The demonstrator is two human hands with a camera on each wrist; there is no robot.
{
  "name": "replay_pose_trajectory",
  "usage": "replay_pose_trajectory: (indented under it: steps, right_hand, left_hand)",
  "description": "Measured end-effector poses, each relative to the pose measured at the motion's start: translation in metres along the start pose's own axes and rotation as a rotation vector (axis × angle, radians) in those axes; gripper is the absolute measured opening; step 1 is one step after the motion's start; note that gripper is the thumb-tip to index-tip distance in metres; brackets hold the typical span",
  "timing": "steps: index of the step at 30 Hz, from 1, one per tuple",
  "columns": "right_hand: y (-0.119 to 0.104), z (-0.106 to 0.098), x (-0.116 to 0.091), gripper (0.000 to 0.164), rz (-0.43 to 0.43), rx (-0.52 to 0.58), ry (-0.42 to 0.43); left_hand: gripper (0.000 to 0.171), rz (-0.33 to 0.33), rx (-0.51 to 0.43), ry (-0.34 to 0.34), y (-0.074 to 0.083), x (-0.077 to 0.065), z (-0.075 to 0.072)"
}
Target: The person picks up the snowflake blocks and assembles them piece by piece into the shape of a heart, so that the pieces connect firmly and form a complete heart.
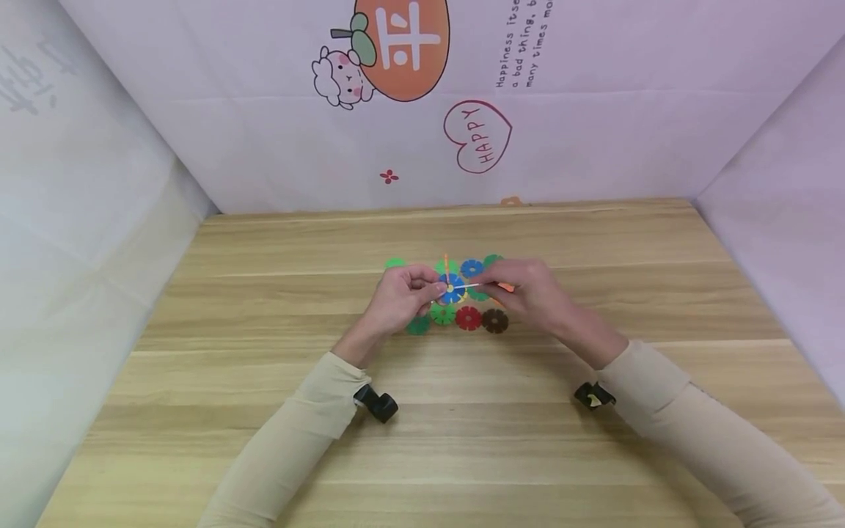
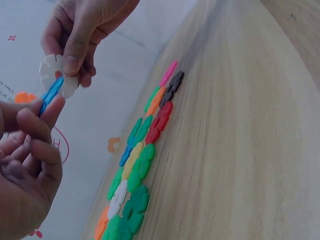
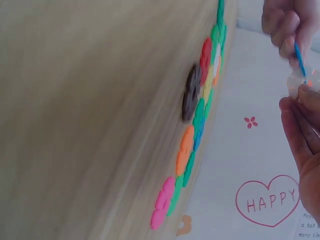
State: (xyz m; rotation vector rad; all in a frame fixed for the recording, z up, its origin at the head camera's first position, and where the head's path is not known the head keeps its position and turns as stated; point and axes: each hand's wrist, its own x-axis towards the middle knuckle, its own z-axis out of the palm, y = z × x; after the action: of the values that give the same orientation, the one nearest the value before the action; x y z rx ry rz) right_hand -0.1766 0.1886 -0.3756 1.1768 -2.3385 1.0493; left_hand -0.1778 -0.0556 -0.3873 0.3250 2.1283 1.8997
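My left hand [image 1: 401,299] pinches a blue notched plastic disc [image 1: 452,291] between thumb and fingers, above the table. An orange disc [image 1: 446,268], seen edge-on in the head view, stands at the blue disc's far side. My right hand [image 1: 531,290] pinches a white notched disc [image 1: 469,286], also edge-on there. In the left wrist view the white disc [image 2: 49,75] faces the camera, and the blue disc [image 2: 52,95] crosses it at an angle, their rims meeting. The right wrist view shows the blue disc [image 3: 299,57] overlapping the white one, partly hidden by fingers.
Below the hands, several notched discs lie flat in rows on the wooden table [image 1: 422,440], among them a red disc [image 1: 469,318], a dark brown disc [image 1: 495,320], green ones and a pink disc [image 3: 162,202]. White printed cloth [image 1: 264,147] stands behind and at both sides.
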Motion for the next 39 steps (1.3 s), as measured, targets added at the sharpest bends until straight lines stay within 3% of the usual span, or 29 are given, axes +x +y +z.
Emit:
replay_pose_trajectory:
  steps: [11, 23, 27, 34, 39]
  right_hand:
    - [0.001, 0.006, -0.002, 0.025, 0.012, -0.003, 0.01]
    - [0.004, 0.0, -0.007, 0.022, 0.219, 0.042, -0.029]
    - [0.007, -0.008, -0.011, 0.023, 0.332, 0.057, -0.014]
    - [0.023, -0.029, -0.026, 0.027, 0.648, 0.199, -0.02]
    - [0.036, -0.042, -0.039, 0.035, 0.75, 0.21, -0.089]
  left_hand:
    - [0.011, -0.002, 0.021, -0.015, -0.004, 0.001, -0.003]
    - [0.014, 0.0, 0.029, 0.001, -0.002, 0.001, -0.003]
    - [0.014, 0.003, -0.008, 0.037, -0.002, 0.001, -0.005]
    - [0.014, -0.019, -0.062, 0.063, -0.005, -0.001, -0.011]
    - [0.015, -0.023, -0.062, 0.059, -0.007, -0.003, -0.013]
